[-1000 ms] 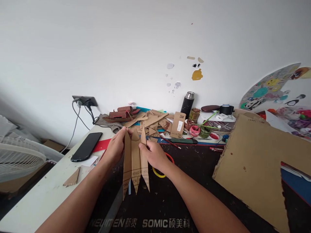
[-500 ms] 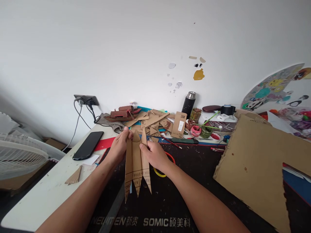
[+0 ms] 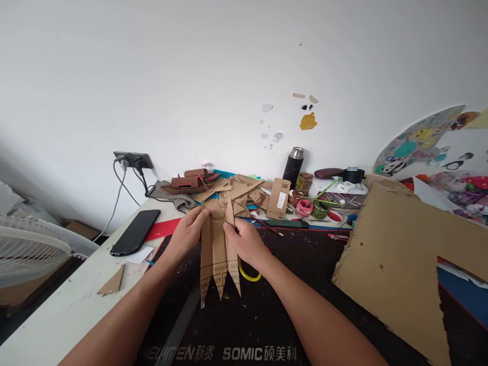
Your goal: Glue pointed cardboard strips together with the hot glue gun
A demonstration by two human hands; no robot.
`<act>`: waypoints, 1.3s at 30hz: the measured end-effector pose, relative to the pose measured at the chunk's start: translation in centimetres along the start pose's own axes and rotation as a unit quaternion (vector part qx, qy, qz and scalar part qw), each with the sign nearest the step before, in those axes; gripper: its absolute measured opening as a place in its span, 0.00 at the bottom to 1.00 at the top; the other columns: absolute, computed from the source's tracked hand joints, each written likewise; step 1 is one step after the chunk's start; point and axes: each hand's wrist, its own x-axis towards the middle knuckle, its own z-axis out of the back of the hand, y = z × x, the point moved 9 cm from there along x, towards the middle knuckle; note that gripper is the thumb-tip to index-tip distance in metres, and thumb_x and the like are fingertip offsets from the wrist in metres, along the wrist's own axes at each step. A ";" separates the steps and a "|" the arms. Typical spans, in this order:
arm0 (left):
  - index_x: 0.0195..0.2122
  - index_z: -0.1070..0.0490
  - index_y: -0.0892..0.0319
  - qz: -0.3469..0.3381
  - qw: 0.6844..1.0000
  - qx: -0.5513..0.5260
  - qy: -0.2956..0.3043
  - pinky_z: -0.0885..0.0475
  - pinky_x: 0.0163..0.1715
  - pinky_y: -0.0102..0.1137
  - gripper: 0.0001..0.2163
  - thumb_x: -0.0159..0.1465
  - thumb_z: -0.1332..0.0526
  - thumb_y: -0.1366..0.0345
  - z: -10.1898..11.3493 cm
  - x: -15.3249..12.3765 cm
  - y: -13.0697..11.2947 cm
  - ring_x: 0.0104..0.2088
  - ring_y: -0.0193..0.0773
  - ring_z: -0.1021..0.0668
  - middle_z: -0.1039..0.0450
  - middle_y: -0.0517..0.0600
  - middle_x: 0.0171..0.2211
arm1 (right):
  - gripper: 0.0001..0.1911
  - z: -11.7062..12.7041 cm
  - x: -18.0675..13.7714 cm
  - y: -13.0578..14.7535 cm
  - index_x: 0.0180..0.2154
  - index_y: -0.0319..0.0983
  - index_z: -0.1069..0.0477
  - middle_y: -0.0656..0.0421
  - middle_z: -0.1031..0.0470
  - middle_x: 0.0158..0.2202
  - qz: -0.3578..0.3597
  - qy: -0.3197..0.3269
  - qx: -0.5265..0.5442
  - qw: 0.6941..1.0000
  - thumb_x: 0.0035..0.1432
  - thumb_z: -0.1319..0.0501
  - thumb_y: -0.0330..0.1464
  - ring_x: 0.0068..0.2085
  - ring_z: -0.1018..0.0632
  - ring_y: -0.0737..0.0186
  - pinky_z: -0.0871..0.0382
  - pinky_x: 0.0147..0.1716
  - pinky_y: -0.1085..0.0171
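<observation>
Shifted slightly rightward and up the frame since half a second ago, the creased cardboard piece [image 3: 219, 241] stands just left of the frame's centre, its pointed lower ends hanging over the black mat [image 3: 267, 310]. The left hand's thumb has come down from its raised position onto the face of the left panel.

The left hand [image 3: 188, 229] is closed in a pinch on the upper left edge of the piece, thumb in front and fingers mostly hidden behind. The right hand [image 3: 246, 241] grips the right panel, its thumb laid on the front; how its fingers sit behind cannot be told.

A yellow loop [image 3: 250, 277] lies on the mat just below the right hand. Beyond the hands, at the middle of the frame, cardboard scraps [image 3: 244, 189] are heaped near a black flask [image 3: 293, 168]. A dark phone [image 3: 135, 233] lies at centre left, with a triangular scrap [image 3: 112, 281] below it. A large cardboard sheet [image 3: 385, 264] fills the lower right.
</observation>
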 end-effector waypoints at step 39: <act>0.44 0.28 0.56 -0.066 0.996 0.053 -0.013 0.29 0.54 0.41 0.15 0.69 0.47 0.52 -1.3 0.4 1.3 0.50 0.50 0.20 0.20 0.55 0.45 | 0.20 -0.6 -0.4 0.2 0.26 0.43 0.44 0.61 0.34 0.24 -0.005 0.015 -0.088 0.996 0.71 0.42 0.37 0.28 0.34 0.62 0.51 0.30 0.62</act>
